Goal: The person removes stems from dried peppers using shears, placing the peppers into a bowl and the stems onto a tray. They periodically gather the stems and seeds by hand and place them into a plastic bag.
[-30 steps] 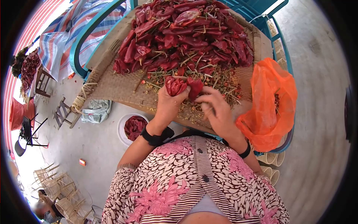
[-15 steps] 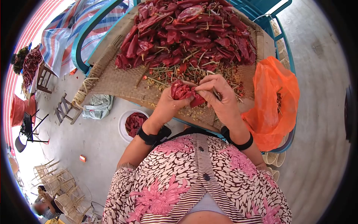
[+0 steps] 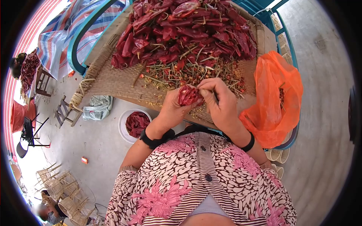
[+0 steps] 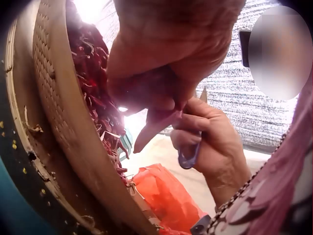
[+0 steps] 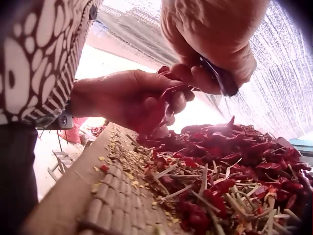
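My left hand (image 3: pixel 170 110) grips a crumpled bunch of dark red dried chili peppers (image 3: pixel 188 95), close over the front of a woven surface (image 3: pixel 122 84). At the bunch's right side, my right hand (image 3: pixel 225 109) pinches with thumb and forefinger. Curled in its other fingers is a small tool with a purple, loop-ended handle (image 4: pixel 188 155); I cannot tell its kind. Beyond both hands rises a large heap of dried red chili peppers (image 3: pixel 188 35). Loose stems (image 3: pixel 162 80) and yellowish seeds are strewn between the heap and my hands.
An orange plastic bag (image 3: pixel 279 113) lies at the right, with stem bits inside. On the floor to the left stand a white bowl (image 3: pixel 122 130) of red pepper pieces, a grey-green bag (image 3: pixel 97 108) and a small stool (image 3: pixel 67 113). A teal metal frame (image 3: pixel 77 49) borders the woven surface.
My right hand was blurred and apart from the pepper bunch; it has come in and pinches at its right edge. The bunch has turned in my left hand and looks more compact.
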### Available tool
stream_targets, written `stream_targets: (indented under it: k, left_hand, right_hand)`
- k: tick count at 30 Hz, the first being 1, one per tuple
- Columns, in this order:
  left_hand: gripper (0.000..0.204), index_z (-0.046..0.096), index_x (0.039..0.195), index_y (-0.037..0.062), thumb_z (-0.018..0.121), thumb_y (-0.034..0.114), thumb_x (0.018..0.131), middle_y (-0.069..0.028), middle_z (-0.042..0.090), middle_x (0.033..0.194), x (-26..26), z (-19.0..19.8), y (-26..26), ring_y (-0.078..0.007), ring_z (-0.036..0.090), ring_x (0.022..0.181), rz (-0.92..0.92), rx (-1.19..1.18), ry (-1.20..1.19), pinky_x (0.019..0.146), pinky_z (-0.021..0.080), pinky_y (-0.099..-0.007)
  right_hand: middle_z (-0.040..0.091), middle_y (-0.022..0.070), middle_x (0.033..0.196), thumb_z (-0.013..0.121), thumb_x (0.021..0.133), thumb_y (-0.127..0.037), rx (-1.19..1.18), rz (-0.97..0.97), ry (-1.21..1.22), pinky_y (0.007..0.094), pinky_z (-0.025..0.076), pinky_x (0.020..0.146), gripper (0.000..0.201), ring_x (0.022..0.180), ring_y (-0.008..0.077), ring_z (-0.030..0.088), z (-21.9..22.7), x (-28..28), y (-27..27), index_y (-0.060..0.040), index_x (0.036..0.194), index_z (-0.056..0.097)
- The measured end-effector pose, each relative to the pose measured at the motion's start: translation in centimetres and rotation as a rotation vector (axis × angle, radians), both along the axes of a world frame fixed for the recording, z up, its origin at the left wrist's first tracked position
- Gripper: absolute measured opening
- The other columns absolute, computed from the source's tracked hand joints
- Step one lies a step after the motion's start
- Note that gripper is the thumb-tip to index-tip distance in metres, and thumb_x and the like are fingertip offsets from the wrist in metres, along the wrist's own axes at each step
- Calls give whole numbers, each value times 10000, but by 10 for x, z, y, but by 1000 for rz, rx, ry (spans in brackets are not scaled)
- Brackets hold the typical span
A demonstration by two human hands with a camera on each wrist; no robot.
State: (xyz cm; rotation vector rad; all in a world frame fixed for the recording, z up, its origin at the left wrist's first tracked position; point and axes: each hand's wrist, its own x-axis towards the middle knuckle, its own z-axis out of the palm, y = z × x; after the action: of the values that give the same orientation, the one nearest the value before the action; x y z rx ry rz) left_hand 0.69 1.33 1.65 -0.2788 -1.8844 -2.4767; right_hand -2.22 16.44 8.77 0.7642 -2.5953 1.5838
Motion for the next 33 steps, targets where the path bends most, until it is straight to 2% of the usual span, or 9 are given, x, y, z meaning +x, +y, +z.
stream_targets:
  k: [1,5,14,17,20,23,29,32,33]
  left_hand:
    - [174,607,971,8,704,28,828,-23,633,854,-1,0,-2,-80,566,779,-22,-24,16,715,476,-243]
    - [176,603,969,7,707,29,829,-33,632,896,-2,-1,-10,-103,577,789,-65,-140,119,718,478,-253]
    - [261,588,1021,8,720,17,796,-71,611,908,-13,-5,-24,-168,583,824,-75,-516,484,733,470,-291]
    - [277,575,1071,17,704,18,826,-43,622,938,-11,-9,-20,-126,576,847,-55,-378,341,745,477,-266]
    - [273,572,1060,26,692,-7,816,-27,615,921,-3,-5,-14,-129,583,840,-60,-59,132,734,483,-272]
    - [248,566,1063,27,670,-13,842,-6,606,891,1,1,-7,-97,576,813,-49,28,-17,705,486,-250]
    - [173,573,1045,32,647,33,889,19,599,813,4,1,8,-54,553,739,96,15,-159,614,467,-217]
    - [144,581,1010,45,657,59,888,27,588,781,3,2,8,-50,535,682,42,28,-223,574,451,-214]
    - [138,583,998,50,662,70,887,29,584,770,2,4,6,-51,529,660,15,48,-236,561,446,-213]
  right_hand:
    - [592,26,807,580,942,-109,-154,-16,-201,227,433,507,87,592,77,539,-1,2,-1,-28,966,562]
    - [465,-32,627,572,956,-158,-411,-16,-731,199,282,410,129,448,22,357,-1,-2,9,-39,1006,560]
    - [472,-41,630,587,944,-137,-842,49,-1424,198,299,399,109,435,36,378,-15,-22,23,-38,988,584]
    - [544,-26,691,616,929,-157,-807,143,-1249,194,309,407,144,445,32,392,-16,-17,20,-34,1002,604]
    - [636,51,1060,639,911,-144,-572,80,-883,178,327,409,142,466,18,427,-13,-11,17,-29,994,649]
    - [650,2,931,678,875,-129,-326,54,-590,199,380,463,158,527,49,510,-10,-8,19,-42,1005,657]
    - [653,15,967,699,822,-65,129,60,481,259,480,551,138,717,106,632,-25,-12,12,-57,935,620]
    - [643,11,883,674,850,-65,260,105,591,242,454,505,111,621,90,599,-21,-14,13,-48,892,573]
    - [631,8,845,665,862,-74,112,66,265,237,437,485,106,580,84,571,-18,-10,14,-49,893,566]
